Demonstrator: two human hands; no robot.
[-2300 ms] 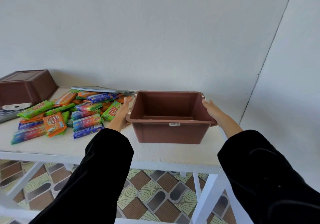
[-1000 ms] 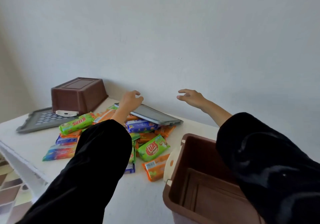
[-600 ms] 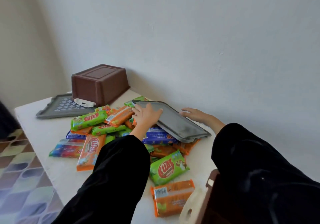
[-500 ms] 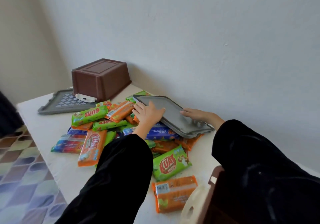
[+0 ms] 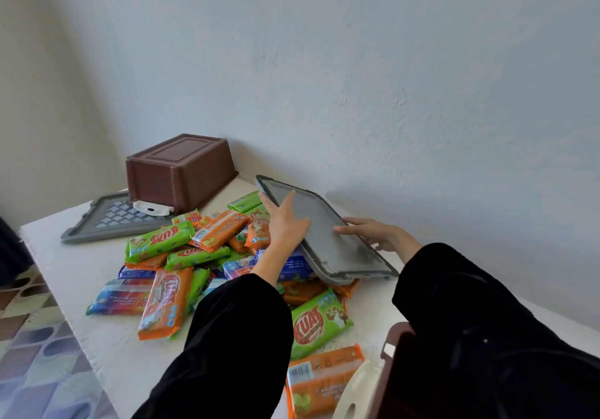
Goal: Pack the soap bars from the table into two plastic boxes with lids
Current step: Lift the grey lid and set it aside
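Several wrapped soap bars [image 5: 181, 258] in green, orange and blue lie heaped on the white table [image 5: 81, 272]. A grey lid [image 5: 328, 240] rests tilted on the heap's far side. My left hand [image 5: 287, 222] grips its left edge and my right hand [image 5: 373, 233] holds its right edge. One brown box [image 5: 178, 172] stands upside down at the far left, on a second grey lid [image 5: 107, 220]. The other brown box [image 5: 394, 353], with a cream latch [image 5: 355, 392], peeks out at the bottom right, mostly hidden by my right sleeve.
The wall runs close behind the table. The table's left edge drops to a patterned tiled floor [image 5: 35, 353]. A dark object [image 5: 9, 249] shows at the left frame edge.
Both hands left the upright brown box, reached over the soap heap and closed on the grey lid. The lid's far end has since risen slightly.
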